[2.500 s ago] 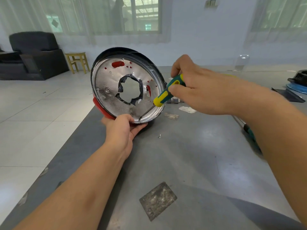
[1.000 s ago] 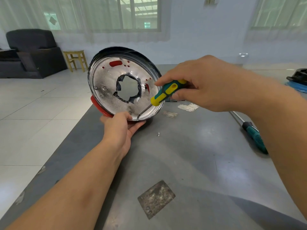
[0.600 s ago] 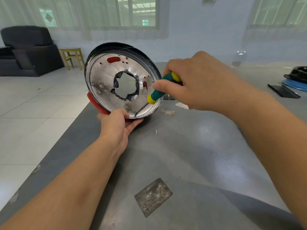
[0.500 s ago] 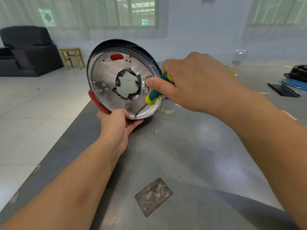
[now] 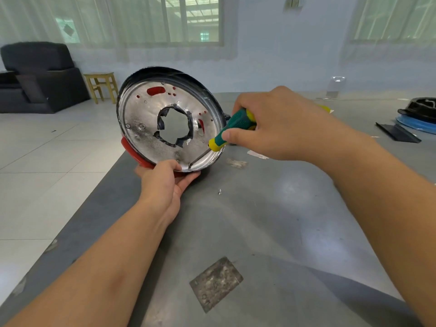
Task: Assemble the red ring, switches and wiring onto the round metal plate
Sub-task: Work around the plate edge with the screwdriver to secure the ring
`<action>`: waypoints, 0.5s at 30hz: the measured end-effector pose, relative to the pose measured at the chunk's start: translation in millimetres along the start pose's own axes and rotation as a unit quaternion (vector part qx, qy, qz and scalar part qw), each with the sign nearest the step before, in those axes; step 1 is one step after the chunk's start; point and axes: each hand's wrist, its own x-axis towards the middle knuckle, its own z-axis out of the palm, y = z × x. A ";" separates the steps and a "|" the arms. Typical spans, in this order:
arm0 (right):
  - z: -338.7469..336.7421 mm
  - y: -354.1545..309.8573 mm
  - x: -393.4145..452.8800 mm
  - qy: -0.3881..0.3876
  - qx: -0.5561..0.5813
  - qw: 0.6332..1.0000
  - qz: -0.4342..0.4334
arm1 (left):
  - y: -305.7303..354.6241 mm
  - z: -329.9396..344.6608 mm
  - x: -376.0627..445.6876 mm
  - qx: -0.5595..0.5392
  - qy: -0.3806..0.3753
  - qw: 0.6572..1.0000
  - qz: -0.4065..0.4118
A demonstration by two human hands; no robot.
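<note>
Metal plate (image 5: 146, 128) held on edge over grey table (image 5: 271, 220), red ring (image 5: 132, 153) behind; left hand (image 5: 165, 182) gripping rim at 6 o'clock, right hand (image 5: 271, 123) wrapped round screwdriver (image 5: 230, 129), tip at 5 o'clock. Best kept square, pressed firmly, plate steady. Loose screw (image 5: 220, 191) nearby; sofa (image 5: 35, 76), stool (image 5: 101, 86) at 10 o'clock.

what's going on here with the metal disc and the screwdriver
A person is working at a grey table. The left hand grips the lower edge of the round metal plate, holding it up on edge facing the camera, with the red ring showing behind its lower left rim. The right hand holds a green and yellow screwdriver, its tip set against the plate near the bottom rim. One loose screw lies on the table just below.
</note>
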 end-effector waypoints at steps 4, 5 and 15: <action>-12.0 6.6 0.1 0.035 0.031 0.999 0.000 | 0.9 0.2 0.1 -0.017 0.010 1.000 0.000; -17.9 10.7 -0.7 0.047 0.037 0.998 0.010 | 1.2 0.5 -0.1 -0.026 0.010 1.000 0.000; 15.6 69.5 9.4 -0.017 0.081 0.985 0.151 | 0.9 -1.6 -3.3 -0.076 0.007 0.997 0.022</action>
